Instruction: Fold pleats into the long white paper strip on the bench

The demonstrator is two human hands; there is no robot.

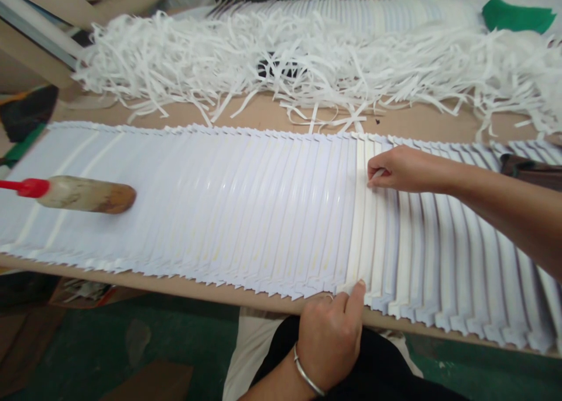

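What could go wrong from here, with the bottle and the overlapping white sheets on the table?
The bottle lies on its side on the white sheets, so it might roll or leak onto them; its tip is out of view. The left hand has a fingertip near the sheets' front edge, so a slip could skew the overlap. Loose strips heaped just behind might stray onto them.

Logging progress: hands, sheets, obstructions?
Left hand at near edge of overlapping white sheets. Right hand pinched over them. Red-nozzled plastic bottle lying left, away from hands.
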